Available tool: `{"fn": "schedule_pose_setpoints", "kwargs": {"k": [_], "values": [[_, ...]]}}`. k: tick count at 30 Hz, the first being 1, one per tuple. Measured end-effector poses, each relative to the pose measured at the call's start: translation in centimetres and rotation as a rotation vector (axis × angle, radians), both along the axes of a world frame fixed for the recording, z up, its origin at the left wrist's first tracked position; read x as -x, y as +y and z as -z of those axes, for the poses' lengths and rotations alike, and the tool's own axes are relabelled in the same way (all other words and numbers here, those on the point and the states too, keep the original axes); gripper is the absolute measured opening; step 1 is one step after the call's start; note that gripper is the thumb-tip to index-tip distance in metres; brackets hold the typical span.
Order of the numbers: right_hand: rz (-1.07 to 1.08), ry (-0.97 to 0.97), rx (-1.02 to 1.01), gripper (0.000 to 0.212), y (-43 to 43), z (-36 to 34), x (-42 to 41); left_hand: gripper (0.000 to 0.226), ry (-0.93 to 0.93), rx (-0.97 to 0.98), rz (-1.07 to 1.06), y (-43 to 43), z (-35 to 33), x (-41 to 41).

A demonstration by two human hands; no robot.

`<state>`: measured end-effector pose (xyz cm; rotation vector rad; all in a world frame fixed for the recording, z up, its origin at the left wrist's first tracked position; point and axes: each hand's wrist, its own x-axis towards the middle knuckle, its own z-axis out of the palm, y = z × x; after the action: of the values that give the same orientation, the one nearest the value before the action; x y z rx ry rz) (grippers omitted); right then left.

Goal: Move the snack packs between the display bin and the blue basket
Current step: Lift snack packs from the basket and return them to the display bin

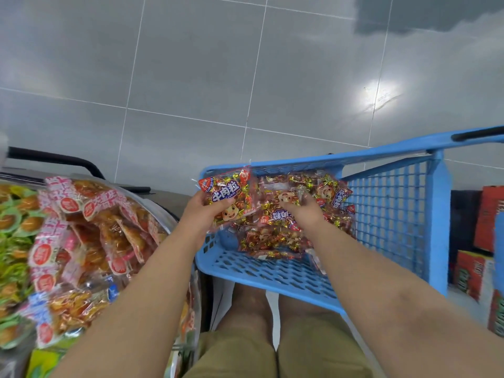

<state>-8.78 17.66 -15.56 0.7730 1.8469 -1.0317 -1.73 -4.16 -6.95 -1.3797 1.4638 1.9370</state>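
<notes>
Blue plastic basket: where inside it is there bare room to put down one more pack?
The blue plastic basket has bare mesh floor along its near wall, in front of the red and gold snack packs, and at the near left corner. The middle and far side are crowded with packs, and both hands are there.

Both bare forearms are extended toward twelve o'clock. The left hand [200, 211] is closed, fingers curled round a held pack. The right hand [302, 208], at its three o'clock, is turned palm down with fingers bent.
</notes>
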Motion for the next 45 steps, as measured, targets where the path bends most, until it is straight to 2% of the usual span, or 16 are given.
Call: {"fn": "schedule_pose_setpoints", "kwargs": {"k": [4,8,12,14,17,20,23,25,27,30,32,35,38,40,42,45], "values": [[0.064,-0.011,0.141,0.093,3.2,-3.9,0.5,0.035,-0.022,-0.009,-0.052,0.6,-0.8,-0.3],[0.088,0.009,0.332,0.098,4.0,-7.5,0.9,0.048,-0.053,0.019,0.091,1.5,-1.6,-0.4],[-0.078,0.151,0.379,0.088,0.9,-9.0,0.5,0.11,-0.048,-0.031,0.145,3.2,-3.2,0.5],[-0.054,0.15,0.409,0.082,-0.5,-9.1,0.4,0.12,-0.047,-0.051,0.115,3.7,-3.5,1.2],[-0.041,0.072,0.465,0.081,-1.5,-9.0,0.3,0.107,-0.051,-0.084,0.188,3.7,-3.6,1.8],[-0.043,0.097,0.471,0.077,-1.6,-8.5,-0.1,0.065,0.01,-0.159,0.234,3.2,-3.1,1.8],[-0.102,0.125,0.446,0.081,-1.5,-7.8,-0.5,0.052,-0.001,-0.173,0.237,3.0,-2.0,1.7],[-0.124,0.116,0.414,0.073,-1.3,-7.2,-0.6,0.039,0.001,-0.144,0.179,3.0,-1.3,1.7],[-0.032,0.162,0.304,0.052,-0.4,-6.0,-0.2,0.034,-0.007,-0.127,0.127,2.9,-0.4,1.6],[0.063,0.292,-0.115,0.038,2.9,-3.1,0.9,0.038,-0.048,-0.087,0.152,2.7,1.1,0.9],[-0.044,0.287,-0.296,0.046,5.2,-1.0,1.9,0.044,-0.099,-0.082,0.172,2.8,2.1,0.4],[-0.196,0.248,-0.387,0.059,7.2,1.3,3.6,0.054,-0.147,-0.108,0.142,3.0,3.5,-0.1],[-0.017,0.122,-0.345,0.071,7.5,2.7,4.7,0.063,-0.174,-0.114,0.108,3.2,4.4,-0.4],[0.117,0.039,-0.268,0.09,7.3,3.4,4.7,0.081,-0.188,-0.099,0.13,3.2,4.9,-0.7],[0.142,-0.005,-0.232,0.101,7.0,4.1,4.3,0.093,-0.187,-0.081,0.145,3.3,5.1,-0.8],[0.143,-0.054,-0.258,0.107,6.9,4.8,4.0,0.096,-0.19,-0.078,0.127,3.4,5.1,-1.0]]}}
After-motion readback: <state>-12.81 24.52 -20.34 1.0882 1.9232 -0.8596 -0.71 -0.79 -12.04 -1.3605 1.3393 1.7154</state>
